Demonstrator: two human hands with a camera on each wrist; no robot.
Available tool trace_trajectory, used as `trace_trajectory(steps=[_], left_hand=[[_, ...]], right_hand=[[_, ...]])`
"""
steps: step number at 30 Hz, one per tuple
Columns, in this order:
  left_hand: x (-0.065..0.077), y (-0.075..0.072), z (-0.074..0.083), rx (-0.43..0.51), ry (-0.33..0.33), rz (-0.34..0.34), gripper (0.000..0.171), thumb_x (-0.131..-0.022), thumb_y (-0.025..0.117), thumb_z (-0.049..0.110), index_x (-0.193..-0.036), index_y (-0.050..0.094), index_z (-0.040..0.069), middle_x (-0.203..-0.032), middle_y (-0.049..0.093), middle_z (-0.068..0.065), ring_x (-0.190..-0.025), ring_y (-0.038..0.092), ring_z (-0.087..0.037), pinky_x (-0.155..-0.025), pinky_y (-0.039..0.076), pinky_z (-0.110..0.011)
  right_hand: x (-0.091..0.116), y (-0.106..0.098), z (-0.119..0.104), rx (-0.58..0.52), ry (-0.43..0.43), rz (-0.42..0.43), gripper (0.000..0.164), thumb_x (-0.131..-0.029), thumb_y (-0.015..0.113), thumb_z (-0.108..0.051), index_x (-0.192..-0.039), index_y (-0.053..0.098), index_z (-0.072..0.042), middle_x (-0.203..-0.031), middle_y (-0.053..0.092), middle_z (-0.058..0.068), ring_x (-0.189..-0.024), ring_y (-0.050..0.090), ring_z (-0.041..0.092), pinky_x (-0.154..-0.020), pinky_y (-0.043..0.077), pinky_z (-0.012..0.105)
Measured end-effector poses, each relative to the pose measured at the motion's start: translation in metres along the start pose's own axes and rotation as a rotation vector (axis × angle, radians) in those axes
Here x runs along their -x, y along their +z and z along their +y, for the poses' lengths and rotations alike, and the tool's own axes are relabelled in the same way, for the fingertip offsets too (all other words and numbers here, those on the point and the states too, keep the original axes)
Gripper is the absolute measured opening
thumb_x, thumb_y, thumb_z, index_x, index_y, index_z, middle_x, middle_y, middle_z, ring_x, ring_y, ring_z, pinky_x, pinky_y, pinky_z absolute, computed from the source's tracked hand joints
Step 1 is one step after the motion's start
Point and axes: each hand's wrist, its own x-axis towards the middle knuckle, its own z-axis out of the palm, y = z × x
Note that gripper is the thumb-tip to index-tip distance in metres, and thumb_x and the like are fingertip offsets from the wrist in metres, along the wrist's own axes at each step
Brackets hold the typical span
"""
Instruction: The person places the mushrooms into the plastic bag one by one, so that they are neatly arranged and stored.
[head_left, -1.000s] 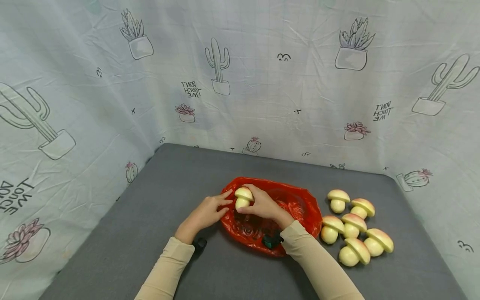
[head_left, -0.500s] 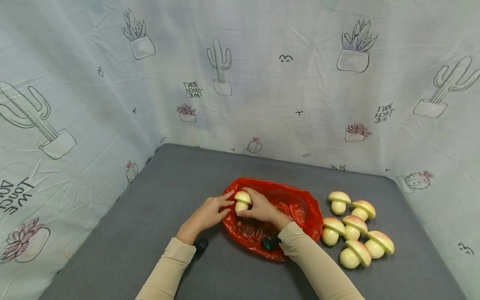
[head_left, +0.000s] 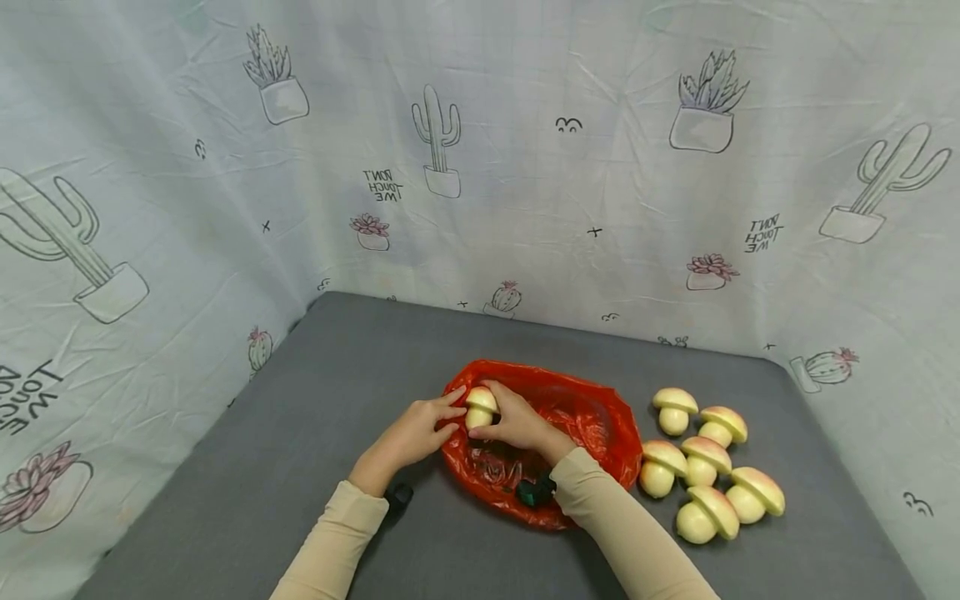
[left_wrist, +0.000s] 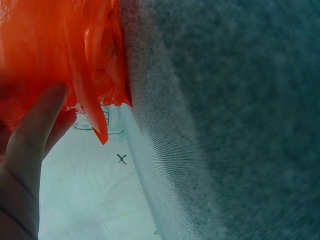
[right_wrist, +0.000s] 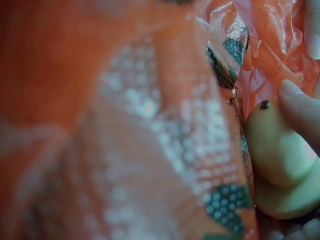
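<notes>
A red plastic bag (head_left: pixel 615 425) lies with its mouth spread wide in the middle of the table. My right hand (head_left: pixel 522 423) holds a pale yellow mushroom (head_left: pixel 478 417) with a reddish-topped cap inside the bag's left part, pinched between thumb and fingers. Beside it, the left hand (head_left: pixel 412 431) has its fingers extended over the bag's left rim. The left wrist view shows the left thumb (left_wrist: pixel 42 112) against the red plastic. In the right wrist view the mushroom's rounded stem (right_wrist: pixel 275 145) has a dark mark, and blurred red plastic fills much of that view.
Several similar mushrooms (head_left: pixel 703 461) are clustered on the grey table (head_left: pixel 360 358) right of the bag. A dark green and black patch (head_left: pixel 534 492) shows by the right wrist. A cactus-printed white cloth (head_left: pixel 525 200) rises behind and at both sides.
The right hand and its mushroom have shifted slightly left, closer to the left fingers. The head view has tilted a little; the left hand stays at the bag's rim.
</notes>
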Motion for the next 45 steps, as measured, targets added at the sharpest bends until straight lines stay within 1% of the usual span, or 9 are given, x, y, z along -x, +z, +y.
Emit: trace_trajectory(steps=[7,14,19,24,30,33,37,40,45], left_hand=[[0.000,0.000,-0.001,-0.018,-0.005,0.009,0.034,-0.089,0.061,0.005,-0.122,0.063,-0.002,-0.142,0.046,-0.018,-0.053,0.023,-0.005,-0.053,0.031,-0.021],[0.000,0.000,0.000,-0.014,-0.010,0.002,0.033,-0.090,0.061,0.005,-0.122,0.063,-0.002,-0.142,0.046,-0.018,-0.052,0.024,-0.005,-0.055,0.033,-0.022],[-0.001,-0.001,0.000,0.003,-0.022,-0.006,0.034,-0.090,0.060,0.004,-0.124,0.062,-0.002,-0.143,0.044,-0.018,-0.048,0.022,-0.003,-0.051,0.032,-0.020],[-0.002,-0.002,0.001,0.002,-0.036,-0.010,0.035,-0.090,0.060,0.005,-0.125,0.061,-0.001,-0.143,0.044,-0.017,-0.047,0.022,-0.003,-0.051,0.031,-0.020],[0.000,-0.002,-0.002,0.011,-0.059,-0.008,0.036,-0.090,0.060,0.005,-0.125,0.061,-0.001,-0.144,0.044,-0.016,-0.041,0.020,-0.002,-0.046,0.031,-0.018],[0.001,-0.002,-0.001,0.002,-0.062,-0.009,0.035,-0.090,0.060,0.006,-0.125,0.061,0.000,-0.145,0.043,-0.015,-0.042,0.020,-0.002,-0.048,0.030,-0.019],[0.002,-0.001,-0.002,-0.005,-0.045,-0.007,0.035,-0.091,0.059,0.005,-0.125,0.061,-0.002,-0.145,0.043,-0.016,-0.044,0.020,-0.003,-0.050,0.031,-0.021],[0.002,0.000,-0.003,0.005,-0.032,-0.005,0.035,-0.091,0.059,0.005,-0.125,0.060,-0.003,-0.145,0.043,-0.016,-0.043,0.020,-0.002,-0.049,0.031,-0.021],[0.001,-0.001,-0.005,0.029,-0.030,0.003,0.035,-0.090,0.060,0.004,-0.125,0.061,-0.003,-0.145,0.043,-0.016,-0.042,0.018,0.000,-0.047,0.030,-0.019]], right_hand=[[0.000,-0.002,-0.001,0.012,-0.027,-0.011,0.087,-0.078,0.076,-0.039,-0.144,0.032,-0.004,-0.129,0.052,0.010,-0.103,0.056,0.019,-0.085,0.049,0.036],[0.000,-0.004,-0.001,0.028,-0.041,0.004,0.090,-0.075,0.079,-0.040,-0.143,0.033,-0.004,-0.127,0.052,0.010,-0.101,0.055,0.019,-0.085,0.049,0.036],[0.003,-0.008,-0.003,0.047,-0.029,0.018,0.092,-0.074,0.080,-0.039,-0.143,0.032,-0.001,-0.130,0.051,0.013,-0.108,0.055,0.023,-0.092,0.047,0.040],[0.009,-0.015,-0.008,0.050,-0.009,0.020,0.090,-0.075,0.079,-0.038,-0.143,0.034,-0.001,-0.136,0.048,0.014,-0.116,0.052,0.025,-0.097,0.044,0.043],[0.020,-0.025,-0.014,0.036,-0.018,0.033,0.089,-0.076,0.078,-0.038,-0.144,0.034,0.000,-0.144,0.042,0.016,-0.128,0.045,0.029,-0.103,0.038,0.048],[0.026,-0.030,-0.018,0.007,-0.022,0.040,0.090,-0.076,0.079,-0.035,-0.144,0.033,0.001,-0.145,0.041,0.016,-0.130,0.044,0.030,-0.104,0.037,0.048],[0.034,-0.038,-0.023,-0.030,-0.021,0.052,0.088,-0.077,0.079,-0.029,-0.145,0.032,-0.002,-0.146,0.042,0.013,-0.131,0.044,0.029,-0.105,0.037,0.046],[0.041,-0.044,-0.028,-0.048,-0.024,0.064,0.087,-0.078,0.079,-0.025,-0.147,0.030,-0.005,-0.147,0.041,0.011,-0.133,0.041,0.028,-0.107,0.035,0.046],[0.059,-0.057,-0.033,-0.066,-0.051,0.102,0.087,-0.078,0.078,-0.027,-0.147,0.029,-0.005,-0.148,0.040,0.011,-0.136,0.037,0.027,-0.109,0.031,0.046]])
